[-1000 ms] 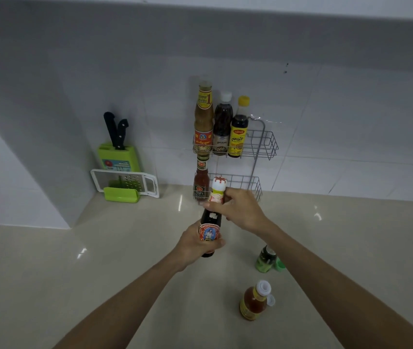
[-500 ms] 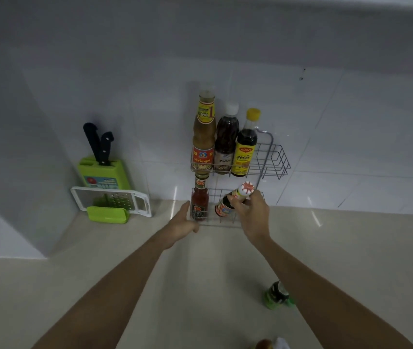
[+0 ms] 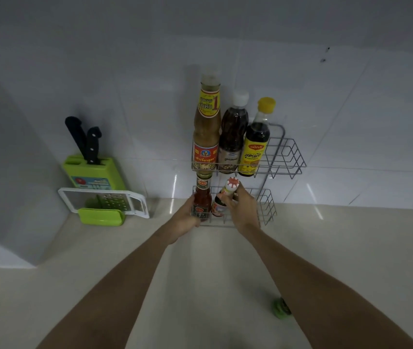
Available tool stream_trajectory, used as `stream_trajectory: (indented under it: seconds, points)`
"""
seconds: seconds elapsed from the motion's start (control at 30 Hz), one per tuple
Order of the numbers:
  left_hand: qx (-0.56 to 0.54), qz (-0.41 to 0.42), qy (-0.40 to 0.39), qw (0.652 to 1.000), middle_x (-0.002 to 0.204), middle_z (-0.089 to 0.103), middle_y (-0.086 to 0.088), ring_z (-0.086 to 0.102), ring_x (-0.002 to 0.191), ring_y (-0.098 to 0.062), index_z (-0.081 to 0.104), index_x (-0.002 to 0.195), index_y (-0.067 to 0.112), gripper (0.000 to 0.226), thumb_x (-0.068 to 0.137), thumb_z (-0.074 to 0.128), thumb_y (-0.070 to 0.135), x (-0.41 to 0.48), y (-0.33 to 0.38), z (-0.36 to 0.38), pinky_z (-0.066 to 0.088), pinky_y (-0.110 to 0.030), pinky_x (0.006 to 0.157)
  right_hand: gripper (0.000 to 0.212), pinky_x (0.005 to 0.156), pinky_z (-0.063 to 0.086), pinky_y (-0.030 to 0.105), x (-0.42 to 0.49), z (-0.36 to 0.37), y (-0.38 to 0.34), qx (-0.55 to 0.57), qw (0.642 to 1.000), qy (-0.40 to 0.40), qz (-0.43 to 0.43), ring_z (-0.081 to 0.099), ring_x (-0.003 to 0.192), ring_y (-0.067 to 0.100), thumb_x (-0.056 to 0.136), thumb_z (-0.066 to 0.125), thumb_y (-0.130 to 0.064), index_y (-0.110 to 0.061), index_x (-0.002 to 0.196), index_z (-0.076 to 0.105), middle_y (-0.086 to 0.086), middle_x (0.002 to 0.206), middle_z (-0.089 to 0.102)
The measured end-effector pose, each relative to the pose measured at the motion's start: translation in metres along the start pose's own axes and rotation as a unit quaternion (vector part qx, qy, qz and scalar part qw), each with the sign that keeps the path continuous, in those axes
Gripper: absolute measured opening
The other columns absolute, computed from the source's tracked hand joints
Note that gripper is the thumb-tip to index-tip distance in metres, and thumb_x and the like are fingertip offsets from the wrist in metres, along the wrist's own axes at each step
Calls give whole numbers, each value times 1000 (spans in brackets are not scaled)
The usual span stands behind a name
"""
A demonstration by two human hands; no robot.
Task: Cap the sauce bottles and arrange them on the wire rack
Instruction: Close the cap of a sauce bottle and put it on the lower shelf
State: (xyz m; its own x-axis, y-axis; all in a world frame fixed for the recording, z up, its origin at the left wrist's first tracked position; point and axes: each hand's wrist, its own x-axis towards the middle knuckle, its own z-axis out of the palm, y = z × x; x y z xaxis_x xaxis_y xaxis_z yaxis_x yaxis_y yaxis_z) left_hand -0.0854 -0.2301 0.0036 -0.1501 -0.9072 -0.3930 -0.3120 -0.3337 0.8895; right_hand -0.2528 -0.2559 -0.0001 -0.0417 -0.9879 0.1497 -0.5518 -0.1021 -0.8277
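A two-shelf wire rack (image 3: 286, 157) stands against the tiled wall. Its upper shelf holds a tall tan sauce bottle (image 3: 206, 127), a dark bottle with a white cap (image 3: 233, 133) and a dark bottle with a yellow cap (image 3: 257, 139). On the lower shelf stands a red chilli sauce bottle (image 3: 202, 199); my left hand (image 3: 185, 220) wraps around it. My right hand (image 3: 243, 210) grips a dark bottle with a white-and-red cap (image 3: 225, 195), tilted, with its base inside the lower shelf next to the red bottle. A green-capped bottle (image 3: 281, 308) lies on the counter, partly hidden by my right arm.
A green knife block (image 3: 92, 170) with two black-handled knives stands at the left wall. A white grater with a green handle (image 3: 105, 204) lies in front of it. The right half of both rack shelves holds nothing. The beige counter (image 3: 99, 273) stretches toward me.
My right hand carried the white-capped dark bottle from above the counter into the lower shelf. My left hand let go of that bottle and moved onto the red bottle. The view shifted upward.
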Motion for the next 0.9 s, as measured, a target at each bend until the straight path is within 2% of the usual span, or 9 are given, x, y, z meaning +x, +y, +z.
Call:
stream_trajectory:
  seconds: [0.07, 0.2, 0.27, 0.4, 0.53, 0.63, 0.7, 0.83, 0.9]
  points:
    - [-34, -2, 3, 999, 136, 45, 5, 41, 124, -10, 20, 150, 25, 91, 74, 45, -19, 3, -2, 2, 44, -22, 83, 30, 76, 55, 31, 9, 1, -2, -11, 1000, -20, 7, 64, 86, 14, 85, 69, -31, -14, 107, 57, -3, 93, 68]
    - [-63, -10, 24, 998, 139, 49, 5, 45, 127, -11, 23, 150, 27, 91, 74, 47, -17, 7, -9, 6, 44, -27, 88, 38, 79, 56, 38, 20, 3, -3, -31, 998, -55, 15, 67, 93, 20, 84, 69, -36, -15, 113, 56, 4, 103, 72]
    - [-65, -12, 29, 997, 135, 53, 4, 48, 124, -11, 25, 149, 26, 89, 74, 48, -17, 6, -8, 7, 44, -27, 88, 39, 74, 54, 31, 21, 4, -2, -56, 996, -62, 13, 66, 93, 19, 85, 68, -37, -14, 113, 56, 4, 104, 71]
    - [-61, -1, 28, 998, 129, 56, 3, 52, 116, -10, 27, 148, 23, 87, 74, 47, -18, 3, -6, 10, 44, -22, 76, 37, 56, 41, 18, 20, 5, 0, -51, 996, -70, 17, 60, 83, 11, 86, 67, -37, -14, 111, 55, 3, 102, 70]
    - [-36, 6, 30, 999, 120, 59, 4, 54, 110, -11, 24, 149, 25, 88, 75, 50, -16, 2, -6, 13, 45, -23, 75, 38, 67, 43, 24, 20, 3, 1, -56, 994, -86, 23, 65, 95, 18, 88, 64, -38, -11, 112, 53, 4, 106, 69]
    - [-11, 9, 29, 999, 125, 58, 2, 54, 111, -14, 20, 149, 28, 91, 75, 53, -13, 0, -6, 13, 46, -25, 78, 40, 67, 40, 26, 18, 4, 1, -73, 991, -104, 37, 63, 94, 23, 90, 61, -40, -8, 111, 48, 7, 107, 67]
    - [9, 11, 29, 999, 133, 54, 0, 51, 114, -14, 15, 150, 30, 94, 75, 54, -10, -5, -3, 14, 46, -24, 82, 44, 72, 43, 29, 14, 4, 0, -65, 990, -121, 41, 61, 103, 30, 90, 61, -37, -7, 118, 45, 12, 114, 65]
    - [25, 27, 51, 998, 128, 44, 6, 41, 115, -8, 19, 149, 25, 85, 80, 52, -13, -26, 5, 21, 41, -1, 66, 50, 84, 45, 35, -2, -9, -6, -54, 990, -121, 49, 55, 116, 36, 94, 58, -27, -4, 132, 36, 20, 129, 57]
    - [37, 36, 76, 996, 133, 45, 2, 43, 122, -14, 23, 148, 24, 82, 80, 52, -11, -38, 5, 26, 39, 0, 73, 52, 88, 43, 33, -15, -23, -9, -56, 990, -123, 43, 52, 121, 35, 95, 56, -26, -4, 137, 33, 20, 133, 55]
